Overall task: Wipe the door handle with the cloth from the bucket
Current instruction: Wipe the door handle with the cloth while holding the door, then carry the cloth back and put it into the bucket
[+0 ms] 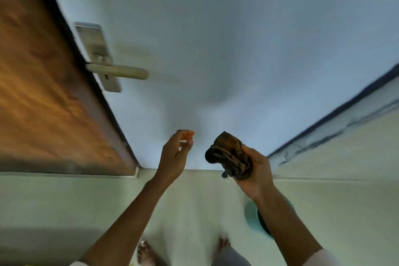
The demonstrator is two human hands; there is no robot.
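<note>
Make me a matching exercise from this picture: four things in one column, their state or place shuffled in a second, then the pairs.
Column one:
1. cloth
2. left hand
3. door handle
4. bucket

Column two:
A. on the floor, partly hidden by the right forearm
B. empty, fingers loosely curled
C. bunched in the right hand
D. untouched, sticking out level from its plate

Pairs: 1-C, 2-B, 3-D, 4-A

Bare forearms [121, 218], pale short sleeves [321, 258]
</note>
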